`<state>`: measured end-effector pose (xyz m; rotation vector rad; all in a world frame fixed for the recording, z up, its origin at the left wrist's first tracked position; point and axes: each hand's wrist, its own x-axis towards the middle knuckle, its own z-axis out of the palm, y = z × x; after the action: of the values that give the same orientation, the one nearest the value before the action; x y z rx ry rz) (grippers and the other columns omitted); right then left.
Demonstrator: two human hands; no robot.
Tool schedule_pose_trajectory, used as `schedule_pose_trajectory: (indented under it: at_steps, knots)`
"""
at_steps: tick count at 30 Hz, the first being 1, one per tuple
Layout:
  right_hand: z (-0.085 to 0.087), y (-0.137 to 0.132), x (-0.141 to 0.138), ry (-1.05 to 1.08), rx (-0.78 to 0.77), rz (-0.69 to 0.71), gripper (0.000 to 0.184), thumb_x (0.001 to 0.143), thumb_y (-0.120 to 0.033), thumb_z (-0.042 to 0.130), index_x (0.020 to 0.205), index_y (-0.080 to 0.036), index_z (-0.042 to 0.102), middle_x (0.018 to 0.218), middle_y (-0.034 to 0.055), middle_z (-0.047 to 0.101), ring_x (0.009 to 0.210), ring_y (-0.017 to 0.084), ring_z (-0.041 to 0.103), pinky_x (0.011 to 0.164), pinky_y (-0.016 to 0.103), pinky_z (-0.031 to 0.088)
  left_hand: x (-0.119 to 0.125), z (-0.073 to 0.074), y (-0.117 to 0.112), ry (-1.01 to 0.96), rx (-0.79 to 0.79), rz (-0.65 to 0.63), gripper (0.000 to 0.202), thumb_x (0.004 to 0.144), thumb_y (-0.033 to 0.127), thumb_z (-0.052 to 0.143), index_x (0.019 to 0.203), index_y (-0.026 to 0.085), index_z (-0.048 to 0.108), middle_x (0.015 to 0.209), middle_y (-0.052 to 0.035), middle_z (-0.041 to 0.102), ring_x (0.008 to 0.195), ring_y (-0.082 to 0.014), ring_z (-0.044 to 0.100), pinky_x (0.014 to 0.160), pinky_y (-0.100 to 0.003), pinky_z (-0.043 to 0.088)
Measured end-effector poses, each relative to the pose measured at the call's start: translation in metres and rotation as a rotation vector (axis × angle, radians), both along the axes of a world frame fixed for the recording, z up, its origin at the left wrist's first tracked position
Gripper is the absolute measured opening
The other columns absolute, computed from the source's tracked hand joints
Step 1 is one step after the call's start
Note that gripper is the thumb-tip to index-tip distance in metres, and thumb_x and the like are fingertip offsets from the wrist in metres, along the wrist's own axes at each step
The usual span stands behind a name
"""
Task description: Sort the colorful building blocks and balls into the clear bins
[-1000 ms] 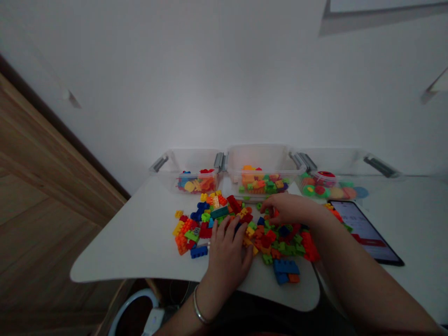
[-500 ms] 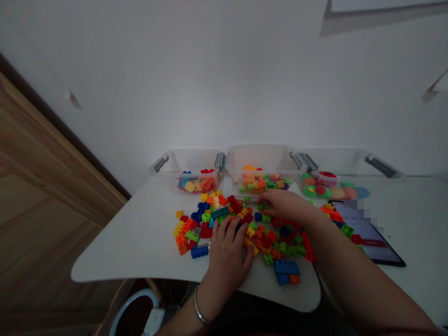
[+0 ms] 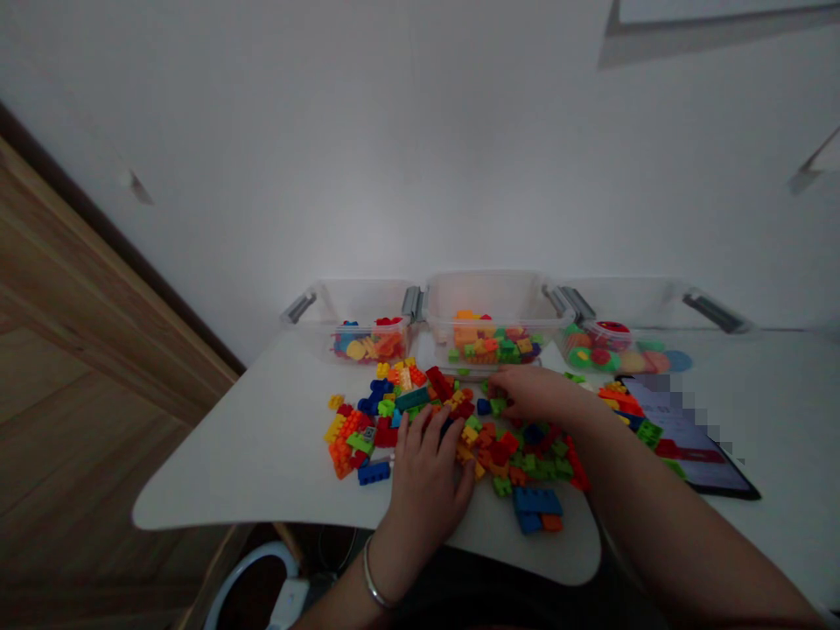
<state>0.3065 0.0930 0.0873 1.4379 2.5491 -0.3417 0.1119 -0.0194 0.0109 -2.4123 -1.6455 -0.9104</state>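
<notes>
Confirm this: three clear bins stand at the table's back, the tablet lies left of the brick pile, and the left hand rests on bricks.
One error: the head view shows the tablet right of the brick pile. The three clear bins do stand at the back, and the left hand rests on bricks.

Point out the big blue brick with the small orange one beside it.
Head view: the big blue brick lies near the front edge of the white table, just right of the left hand, on the near fringe of the brick pile.
</notes>
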Motion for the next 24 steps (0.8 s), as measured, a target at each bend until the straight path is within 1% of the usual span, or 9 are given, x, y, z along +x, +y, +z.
schedule_pose_trajectory:
  at_steps: [6, 10, 12, 14, 17, 19, 20, 22, 24]
  knots:
    - [0.005, -0.003, -0.002, -0.033, 0.026, -0.011, 0.029, 0.074, -0.023, 0.063, 0.103, -0.019, 0.067, 0.106, 0.0085, 0.071, 0.094, 0.025, 0.066, 0.074, 0.031, 0.048, 0.0, 0.001, 0.0, -0.005, 0.005, -0.001, 0.044, 0.084, 0.025, 0.058, 0.127, 0.021, 0.059, 0.135, -0.0089, 0.059, 0.129, -0.0332, 0.046, 0.111, -0.063, 0.033]
    - [0.01, -0.005, 0.0, -0.007, 0.018, -0.007, 0.033, 0.075, -0.025, 0.062, 0.108, -0.019, 0.067, 0.109, 0.0101, 0.07, 0.098, 0.026, 0.066, 0.077, 0.033, 0.049, 0.001, 0.001, 0.0, -0.014, 0.0, -0.004, 0.043, 0.084, 0.024, 0.057, 0.128, 0.021, 0.059, 0.136, -0.009, 0.059, 0.129, -0.0335, 0.046, 0.112, -0.062, 0.032]
    - [0.014, -0.005, 0.004, 0.033, 0.032, 0.003, 0.034, 0.076, -0.024, 0.061, 0.109, -0.018, 0.066, 0.112, 0.0111, 0.069, 0.1, 0.027, 0.065, 0.079, 0.034, 0.049, 0.001, 0.001, 0.0, -0.012, -0.007, -0.005, 0.043, 0.084, 0.024, 0.057, 0.127, 0.021, 0.059, 0.136, -0.0091, 0.058, 0.129, -0.0338, 0.045, 0.111, -0.063, 0.032]
    - [0.02, -0.005, 0.011, 0.102, 0.052, 0.027, 0.032, 0.076, -0.024, 0.061, 0.107, -0.019, 0.067, 0.112, 0.0105, 0.069, 0.099, 0.026, 0.065, 0.081, 0.034, 0.049, 0.001, 0.001, 0.0, -0.006, -0.004, -0.004, 0.043, 0.085, 0.024, 0.057, 0.128, 0.02, 0.059, 0.136, -0.0094, 0.058, 0.129, -0.034, 0.045, 0.111, -0.063, 0.033]
    - [0.031, -0.006, 0.026, 0.295, 0.087, 0.04, 0.028, 0.076, -0.027, 0.062, 0.103, -0.02, 0.066, 0.098, 0.007, 0.07, 0.083, 0.019, 0.064, 0.072, 0.029, 0.048, 0.001, 0.0, -0.001, -0.006, 0.004, -0.002, 0.043, 0.085, 0.024, 0.057, 0.128, 0.02, 0.059, 0.136, -0.0096, 0.058, 0.129, -0.034, 0.045, 0.11, -0.064, 0.033]
    - [0.038, -0.007, 0.036, 0.477, 0.185, 0.008, 0.028, 0.077, -0.031, 0.061, 0.102, -0.02, 0.065, 0.085, 0.004, 0.067, 0.069, 0.016, 0.06, 0.063, 0.027, 0.046, 0.0, 0.0, -0.001, -0.009, 0.002, -0.001, 0.043, 0.085, 0.024, 0.057, 0.128, 0.02, 0.059, 0.136, -0.0093, 0.058, 0.129, -0.0339, 0.045, 0.111, -0.064, 0.032]
    - [0.041, -0.007, 0.039, 0.577, 0.274, -0.018, 0.028, 0.078, -0.033, 0.061, 0.102, -0.019, 0.064, 0.081, 0.0031, 0.065, 0.066, 0.015, 0.057, 0.061, 0.027, 0.046, 0.0, 0.0, -0.001, -0.008, 0.001, -0.002, 0.043, 0.085, 0.024, 0.057, 0.128, 0.02, 0.059, 0.136, -0.0093, 0.058, 0.129, -0.0338, 0.045, 0.111, -0.064, 0.032]
    - [0.044, -0.006, 0.045, 0.766, 0.506, -0.085, 0.026, 0.078, -0.035, 0.06, 0.1, -0.02, 0.062, 0.08, 0.003, 0.063, 0.069, 0.016, 0.057, 0.063, 0.029, 0.047, 0.0, 0.0, -0.001, -0.005, 0.0, -0.004, 0.043, 0.084, 0.024, 0.057, 0.127, 0.02, 0.06, 0.136, -0.0093, 0.058, 0.129, -0.0337, 0.045, 0.111, -0.063, 0.033]
    - [0.043, -0.004, 0.046, 0.903, 0.735, -0.166, 0.024, 0.078, -0.035, 0.06, 0.098, -0.02, 0.061, 0.085, 0.0042, 0.063, 0.077, 0.018, 0.059, 0.07, 0.031, 0.048, 0.0, 0.0, 0.0, -0.003, -0.002, -0.005, 0.043, 0.084, 0.024, 0.057, 0.126, 0.019, 0.06, 0.135, -0.0095, 0.058, 0.129, -0.0337, 0.045, 0.111, -0.063, 0.033]
